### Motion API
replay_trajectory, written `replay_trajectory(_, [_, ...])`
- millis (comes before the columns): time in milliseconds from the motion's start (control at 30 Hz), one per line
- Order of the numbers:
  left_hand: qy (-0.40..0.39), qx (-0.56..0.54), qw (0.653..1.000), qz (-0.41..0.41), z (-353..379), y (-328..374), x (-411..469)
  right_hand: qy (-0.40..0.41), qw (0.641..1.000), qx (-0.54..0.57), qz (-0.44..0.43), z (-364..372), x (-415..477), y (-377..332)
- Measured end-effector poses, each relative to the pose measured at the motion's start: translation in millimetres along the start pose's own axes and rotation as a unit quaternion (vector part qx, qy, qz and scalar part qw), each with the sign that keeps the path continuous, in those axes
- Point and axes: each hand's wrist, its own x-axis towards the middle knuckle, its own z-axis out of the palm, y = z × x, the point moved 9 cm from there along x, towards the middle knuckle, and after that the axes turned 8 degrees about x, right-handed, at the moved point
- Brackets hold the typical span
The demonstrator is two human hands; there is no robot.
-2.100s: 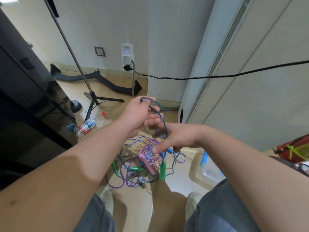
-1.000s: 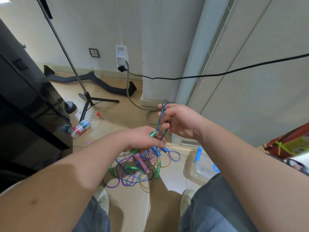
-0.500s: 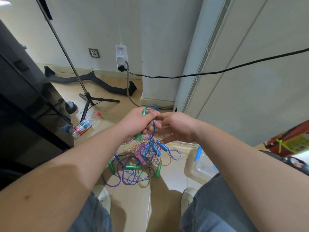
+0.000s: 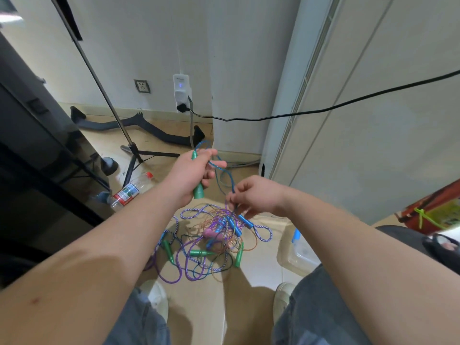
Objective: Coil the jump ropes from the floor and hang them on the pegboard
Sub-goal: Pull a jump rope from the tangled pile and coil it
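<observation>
My left hand point(image 4: 193, 174) grips a green jump-rope handle point(image 4: 198, 192) together with loops of its blue rope point(image 4: 225, 174). Lower and to the right, my right hand point(image 4: 254, 196) pinches the same blue rope where it hangs down toward the floor. Below both hands lies a tangled pile of jump ropes point(image 4: 206, 245) in purple, blue, striped and copper cord, with green, blue and pink handles. No pegboard is in view.
A clear plastic bin point(image 4: 296, 252) sits right of the pile. A plastic bottle point(image 4: 129, 191), a tripod stand point(image 4: 134, 155) and a black curved bar point(image 4: 139, 124) lie to the left. A black cable point(image 4: 323, 110) stretches across at wall height. Dark furniture point(image 4: 32, 145) fills the left.
My hands have drawn apart: the left keeps the green handle and loops raised, while the right has slid down the blue rope toward the pile.
</observation>
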Motion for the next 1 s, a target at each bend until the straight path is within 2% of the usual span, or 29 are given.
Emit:
replay_trajectory(67, [-0.04,0.003,0.998,-0.047,9,-13,-3,0.061,0.989,0.121,-0.057,-15,-2,-18])
replay_trajectory(167, [-0.128,0.102,0.983,-0.086,28,-35,-12,0.131,0.937,0.293,-0.138,-39,-12,-41])
replay_trajectory(267, [-0.166,0.275,0.946,-0.041,39,-42,-21,0.202,0.909,0.329,-0.158,-59,-21,-44])
replay_trajectory(300, [-0.157,0.31,0.938,-0.022,39,-40,-21,0.219,0.906,0.328,-0.153,-63,-22,-43])
replay_trajectory(367, [-0.127,0.312,0.942,0.0,36,-35,-20,0.232,0.909,0.327,-0.118,-65,-22,-35])
replay_trajectory(433, [-0.104,0.262,0.959,0.017,33,-27,-18,0.209,0.93,0.3,-0.048,-55,-19,-24])
replay_trajectory(500, [-0.092,0.191,0.977,0.03,31,-18,-17,0.163,0.967,0.195,0.023,-41,-16,-11])
replay_trajectory(567, [-0.087,0.111,0.99,0.029,31,-10,-17,0.119,0.988,0.071,0.068,-27,-14,2])
replay_trajectory(633, [-0.085,0.053,0.995,0.024,31,-5,-18,0.062,0.995,-0.006,0.083,-11,-12,8])
replay_trajectory(767, [-0.068,-0.018,0.998,0.008,26,3,-20,-0.06,0.993,-0.061,0.083,23,-16,12])
replay_trajectory(833, [-0.072,-0.046,0.996,-0.002,25,5,-21,-0.034,0.994,-0.082,0.058,23,-10,10])
replay_trajectory(933, [-0.081,-0.055,0.995,-0.009,25,7,-23,0.072,0.994,-0.084,0.018,3,0,2])
replay_trajectory(1000, [-0.087,-0.05,0.995,-0.003,26,8,-24,0.082,0.992,-0.097,-0.018,0,0,-5])
